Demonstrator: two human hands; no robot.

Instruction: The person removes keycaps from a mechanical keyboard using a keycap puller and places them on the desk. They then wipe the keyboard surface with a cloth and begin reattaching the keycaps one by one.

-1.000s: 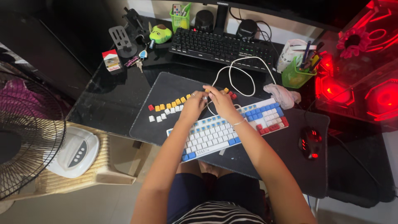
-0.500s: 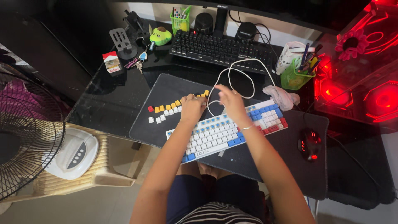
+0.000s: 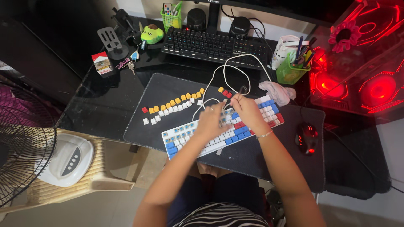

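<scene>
Both hands (image 3: 229, 117) curled over white-blue keyboard (image 3: 223, 126) on mat at counter middle; grip unclear, maybe small puller. Loose keycaps (image 3: 170, 106) lined up nearby, easy to scatter with stray elbow or cable (image 3: 223, 77) snag.

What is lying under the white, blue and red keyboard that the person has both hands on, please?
The keyboard rests on a dark desk mat, which lies on the black desk. The left hand and right hand cover its middle keys.
</scene>
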